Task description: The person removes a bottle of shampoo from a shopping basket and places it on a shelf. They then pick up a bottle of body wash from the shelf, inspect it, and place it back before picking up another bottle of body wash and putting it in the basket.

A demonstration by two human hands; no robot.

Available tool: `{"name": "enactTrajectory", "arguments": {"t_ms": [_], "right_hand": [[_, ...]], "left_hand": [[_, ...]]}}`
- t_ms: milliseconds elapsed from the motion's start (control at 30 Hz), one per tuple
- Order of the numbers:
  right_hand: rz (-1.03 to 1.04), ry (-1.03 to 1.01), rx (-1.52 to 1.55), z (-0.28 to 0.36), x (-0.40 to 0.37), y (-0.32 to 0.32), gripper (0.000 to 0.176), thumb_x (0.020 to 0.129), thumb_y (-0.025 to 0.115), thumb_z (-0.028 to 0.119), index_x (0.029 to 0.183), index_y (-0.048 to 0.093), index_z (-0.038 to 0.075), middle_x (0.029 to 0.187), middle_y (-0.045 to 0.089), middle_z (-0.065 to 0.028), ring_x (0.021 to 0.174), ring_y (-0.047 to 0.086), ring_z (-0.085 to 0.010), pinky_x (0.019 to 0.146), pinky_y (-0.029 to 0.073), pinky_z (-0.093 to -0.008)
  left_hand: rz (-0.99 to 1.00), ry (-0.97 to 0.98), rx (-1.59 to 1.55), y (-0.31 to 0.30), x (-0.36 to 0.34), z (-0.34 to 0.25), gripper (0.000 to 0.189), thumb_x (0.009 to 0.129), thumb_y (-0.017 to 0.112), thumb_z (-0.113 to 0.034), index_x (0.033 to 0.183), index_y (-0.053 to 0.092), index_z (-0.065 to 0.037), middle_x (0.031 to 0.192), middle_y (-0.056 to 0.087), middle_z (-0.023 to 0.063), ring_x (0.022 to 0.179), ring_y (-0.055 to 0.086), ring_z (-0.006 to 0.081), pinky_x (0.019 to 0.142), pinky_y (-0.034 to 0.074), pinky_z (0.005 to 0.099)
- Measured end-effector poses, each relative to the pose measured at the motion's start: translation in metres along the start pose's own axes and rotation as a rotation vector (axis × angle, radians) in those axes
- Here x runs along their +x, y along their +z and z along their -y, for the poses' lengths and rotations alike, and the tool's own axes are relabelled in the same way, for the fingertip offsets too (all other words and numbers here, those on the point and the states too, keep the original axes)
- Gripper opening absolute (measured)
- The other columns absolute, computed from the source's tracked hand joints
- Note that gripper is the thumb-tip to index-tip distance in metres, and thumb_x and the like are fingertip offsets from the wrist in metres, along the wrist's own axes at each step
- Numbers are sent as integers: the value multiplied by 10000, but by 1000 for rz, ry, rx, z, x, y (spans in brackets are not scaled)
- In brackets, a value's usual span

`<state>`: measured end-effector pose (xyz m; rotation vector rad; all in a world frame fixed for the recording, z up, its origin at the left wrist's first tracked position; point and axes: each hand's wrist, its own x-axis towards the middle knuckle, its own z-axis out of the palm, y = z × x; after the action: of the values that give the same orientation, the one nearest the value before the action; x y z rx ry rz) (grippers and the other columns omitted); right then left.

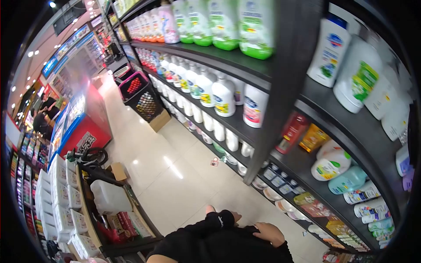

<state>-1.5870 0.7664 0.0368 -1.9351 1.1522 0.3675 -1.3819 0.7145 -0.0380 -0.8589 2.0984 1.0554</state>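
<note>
My right hand (270, 233) is low in the view, beside the black clothing on my body (210, 241). Its fingers lie loosely over the dark cloth, and nothing shows in them. A patch of bare arm (162, 259) appears at the bottom edge on the left, but my left hand cannot be made out. Bare skin also shows past the black cloth with a white mark, too small to tell apart. White bottles (223, 97) line the shelf nearest ahead; larger bottles with green bases (256, 28) stand above them.
Dark shelving (280, 74) runs along the right with bottles and packets. Black baskets (147, 103) stand in the aisle, and a red freezer (90, 120) is beyond. At lower left are a white jug (109, 198) and stacked white packs (61, 197). People (44, 116) are far left.
</note>
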Motion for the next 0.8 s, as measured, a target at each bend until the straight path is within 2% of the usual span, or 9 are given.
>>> {"name": "enactTrajectory", "arguments": {"t_ms": [67, 200, 267, 367, 433, 467, 567, 700, 800], "right_hand": [[-4, -23, -68, 29, 36, -10, 417, 753, 586, 286, 1058, 497, 16, 965, 572, -181, 895, 544, -332, 760, 433, -389], [-51, -208, -184, 82, 112, -25, 369, 740, 592, 269, 1004, 516, 22, 935, 575, -167, 884, 548, -327, 732, 442, -404], [-8, -281, -245, 114, 150, -31, 354, 738, 592, 259, 992, 519, 24, 931, 577, -162, 878, 552, -325, 725, 444, -406], [59, -363, -332, 180, 187, -61, 341, 734, 591, 239, 988, 521, 24, 928, 581, -154, 863, 558, -322, 714, 449, -410], [101, -391, -368, 210, 208, -68, 344, 732, 591, 230, 996, 521, 22, 929, 583, -152, 855, 562, -320, 711, 450, -411], [63, -493, -330, 217, 220, -70, 338, 730, 591, 226, 989, 521, 20, 927, 583, -155, 851, 563, -320, 709, 450, -413], [81, -591, -340, 235, 251, -77, 336, 727, 594, 223, 979, 520, 13, 925, 583, -158, 858, 561, -320, 712, 448, -413], [197, -600, -406, 244, 298, -93, 348, 728, 596, 232, 976, 514, 2, 922, 581, -165, 876, 551, -331, 725, 441, -408], [181, -598, -334, 241, 333, -122, 353, 731, 595, 238, 973, 511, -5, 921, 579, -173, 881, 546, -339, 735, 433, -408]], "left_hand": [[-204, -41, -116, -4, -37, 14, 497, 769, 567, -369, 1110, 455, -25, 1073, 540, 210, 982, 537, 334, 797, 444, 420], [-242, -114, -109, 21, -69, 94, 498, 783, 526, -384, 1159, 437, -69, 1080, 536, 189, 969, 539, 339, 788, 447, 428], [-370, -149, -243, 35, -98, 135, 499, 781, 527, -377, 1169, 440, -76, 1058, 550, 183, 956, 545, 330, 776, 453, 426], [-369, -340, -440, 35, -161, 168, 492, 777, 534, -382, 1149, 458, -69, 1039, 555, 186, 958, 543, 331, 779, 452, 418], [-629, -398, -542, 60, -176, 200, 496, 778, 552, -362, 1141, 461, -37, 1053, 538, 219, 943, 544, 338, 787, 450, 393], [-635, -411, -547, 75, -178, 217, 496, 778, 552, -362, 1141, 461, -37, 1053, 538, 219, 943, 544, 338, 787, 450, 393], [-1040, -333, -664, 94, -195, 243, 508, 793, 542, -371, 1183, 452, -58, 1057, 554, 194, 924, 560, 323, 777, 459, 383], [-1234, -611, -1007, 66, -225, 252, 440, 803, 557, -301, 1150, 477, -42, 1018, 579, 179, 876, 596, 274, 752, 475, 350], [-1353, -509, -1127, 50, -230, 272, 420, 798, 567, -287, 1122, 495, -30, 1003, 587, 170, 851, 605, 263, 740, 480, 341]]}}
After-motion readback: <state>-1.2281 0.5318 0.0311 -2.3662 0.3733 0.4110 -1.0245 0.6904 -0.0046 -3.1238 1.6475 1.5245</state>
